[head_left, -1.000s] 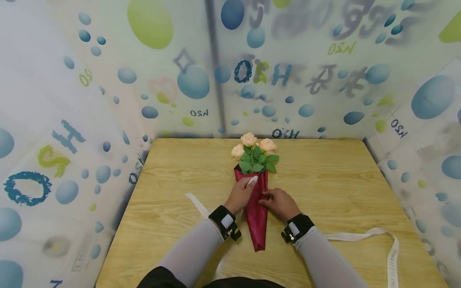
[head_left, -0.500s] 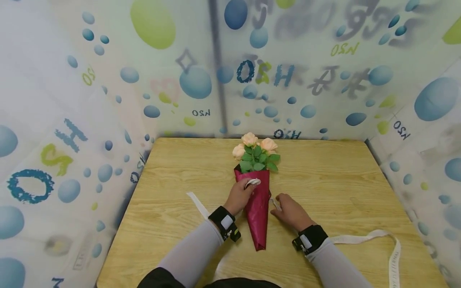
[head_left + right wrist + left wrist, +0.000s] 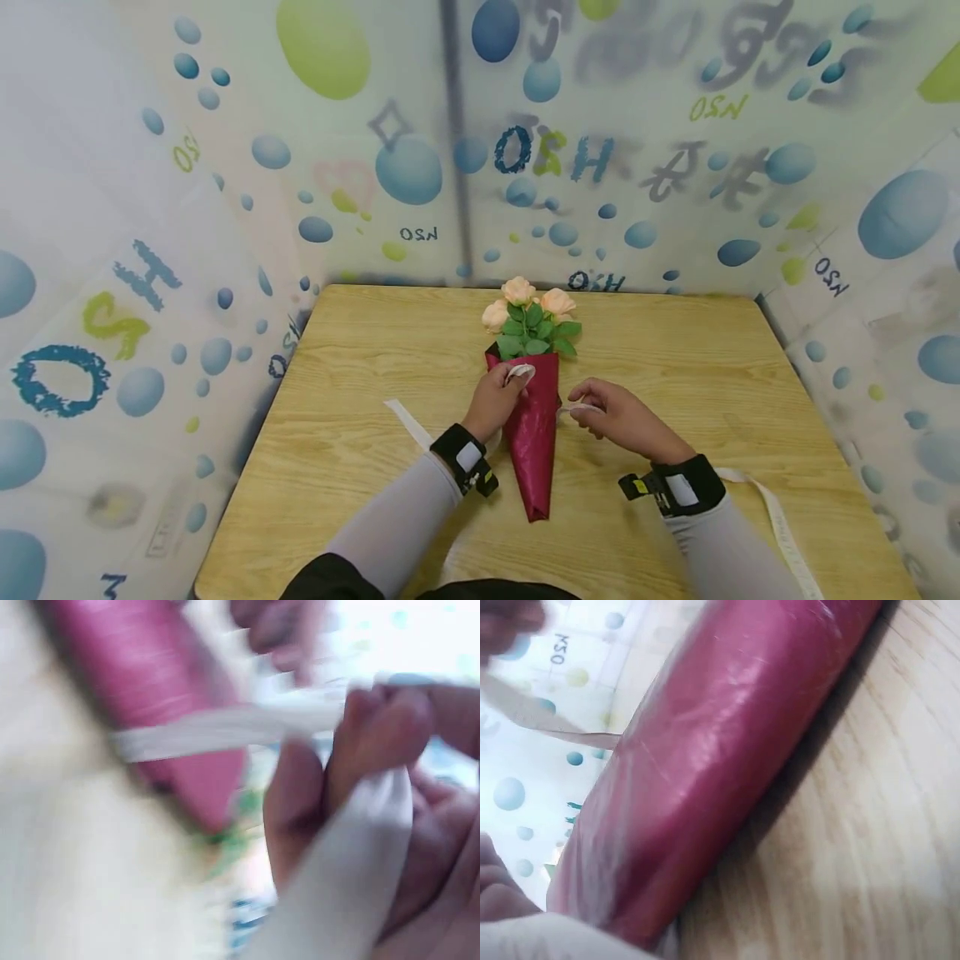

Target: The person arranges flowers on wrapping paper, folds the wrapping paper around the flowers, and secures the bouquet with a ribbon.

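A bouquet of peach roses [image 3: 518, 291] with green leaves lies on the table in a dark red wrapper [image 3: 534, 450], blooms facing away from me. My left hand [image 3: 495, 402] rests over the wrapper's left side and pinches a small loop of white ribbon [image 3: 522, 372]. Right of the bouquet, my right hand [image 3: 626, 419] pinches another stretch of that ribbon between thumb and fingers. In the right wrist view the ribbon [image 3: 225, 729] crosses the wrapper and runs to the right fingers. The ribbon's path beneath the bouquet is hidden.
One ribbon tail [image 3: 408, 423] lies left of the left wrist. A longer printed tail [image 3: 780, 521] trails beside the right forearm. The wooden table [image 3: 360, 350] meets walls with a bubble pattern [image 3: 408, 172] at the back and sides.
My right hand has moved off the wrapper's right edge, rightwards, drawing ribbon out from the bouquet's side. The left hand stays on the wrapper with its ribbon loop.
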Available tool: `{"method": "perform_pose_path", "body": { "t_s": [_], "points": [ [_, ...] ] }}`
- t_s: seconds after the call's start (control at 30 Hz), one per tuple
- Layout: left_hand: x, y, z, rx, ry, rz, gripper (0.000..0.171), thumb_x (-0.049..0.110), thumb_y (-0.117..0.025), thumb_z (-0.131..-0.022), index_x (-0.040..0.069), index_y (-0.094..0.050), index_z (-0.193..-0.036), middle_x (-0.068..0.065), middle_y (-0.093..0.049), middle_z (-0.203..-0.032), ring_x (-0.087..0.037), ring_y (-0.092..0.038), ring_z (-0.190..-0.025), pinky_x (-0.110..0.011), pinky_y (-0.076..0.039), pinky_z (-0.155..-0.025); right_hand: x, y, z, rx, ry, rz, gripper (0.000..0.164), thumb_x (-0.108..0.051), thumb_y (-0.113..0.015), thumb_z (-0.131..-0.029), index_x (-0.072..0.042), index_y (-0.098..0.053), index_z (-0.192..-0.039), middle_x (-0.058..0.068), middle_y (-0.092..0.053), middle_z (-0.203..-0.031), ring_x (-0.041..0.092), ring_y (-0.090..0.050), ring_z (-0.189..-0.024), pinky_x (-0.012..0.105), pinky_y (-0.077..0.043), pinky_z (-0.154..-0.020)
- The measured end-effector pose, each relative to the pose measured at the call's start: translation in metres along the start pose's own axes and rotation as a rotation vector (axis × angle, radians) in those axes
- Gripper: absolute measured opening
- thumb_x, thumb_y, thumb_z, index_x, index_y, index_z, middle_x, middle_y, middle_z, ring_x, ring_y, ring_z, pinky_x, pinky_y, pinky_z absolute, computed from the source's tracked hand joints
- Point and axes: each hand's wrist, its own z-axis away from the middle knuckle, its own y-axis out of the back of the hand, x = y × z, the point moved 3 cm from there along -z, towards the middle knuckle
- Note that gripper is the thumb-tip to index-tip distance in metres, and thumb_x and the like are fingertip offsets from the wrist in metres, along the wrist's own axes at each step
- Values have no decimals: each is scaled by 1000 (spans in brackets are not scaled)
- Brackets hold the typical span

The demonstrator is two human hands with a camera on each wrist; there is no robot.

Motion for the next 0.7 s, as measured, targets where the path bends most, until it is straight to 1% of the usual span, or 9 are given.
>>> {"method": "perform_pose_path", "body": {
  "t_s": [0.1,0.2,0.3,0.4,0.47,0.53,0.57,0.63,0.7],
  "points": [
    [3,-1,0,9,14,-35,20,27,-63,-104,8,-70,-107,-12,-70,-88,-11,-56,-73,-24,-44,-65,-34,7,6,-93,112,42,16,-17,-67,-102,-12,-65,-117,3,-65,-93,16,-58,-75,28,-53,-64],
    [2,-1,-1,-8,44,-92,20,31,-63,-104,12,-69,-100,-2,-62,-82,-10,-53,-72,-25,-44,-65,-68,7,11,-165,212,134,14,-16,-69,-101,-21,-67,-115,-2,-68,-101,14,-60,-85,28,-55,-74],
    [-3,0,-2,-40,62,-114,22,32,-64,-102,12,-69,-94,3,-57,-78,-10,-53,-72,-25,-44,-65,-97,1,12,-226,315,198,16,-16,-68,-101,-24,-67,-115,-3,-69,-101,9,-61,-85,26,-54,-77],
    [-6,1,-4,-77,-12,-137,18,26,-68,-99,9,-73,-96,1,-66,-84,-7,-57,-78,-23,-47,-70,-116,-3,5,-239,402,226,14,-19,-66,-103,-24,-69,-116,-3,-72,-103,5,-62,-86,26,-55,-79],
    [-6,1,-4,-100,-72,-167,19,24,-69,-98,7,-76,-101,-2,-74,-93,-7,-60,-84,-22,-50,-74,-122,-4,-5,-220,428,237,14,-20,-63,-105,-24,-70,-117,-4,-73,-106,5,-63,-83,26,-55,-77],
    [-3,0,-5,-149,-191,-265,22,25,-67,-100,8,-76,-112,-5,-76,-108,-7,-65,-96,-22,-53,-85,-121,-4,-20,-191,428,250,17,-20,-61,-106,-23,-72,-119,-7,-74,-110,5,-64,-87,27,-55,-80],
    [-1,0,-4,-176,-224,-278,25,26,-66,-102,9,-74,-118,-5,-76,-115,-8,-66,-103,-23,-53,-90,-119,-4,-27,-174,419,257,18,-20,-60,-107,-23,-72,-119,-8,-74,-112,5,-65,-90,28,-56,-82],
    [1,-1,-2,-237,-254,-264,28,24,-64,-104,8,-71,-125,-7,-74,-122,-9,-65,-110,-24,-52,-96,-112,-3,-42,-153,386,251,20,-18,-58,-107,-22,-72,-121,-6,-74,-114,8,-65,-91,30,-55,-83],
    [3,-3,1,-306,-249,-219,29,20,-64,-103,7,-70,-129,-6,-73,-126,-8,-64,-113,-24,-51,-99,-101,-2,-53,-131,358,253,23,-16,-56,-108,-20,-72,-124,-3,-74,-118,11,-66,-101,31,-54,-89]
  ]
}}
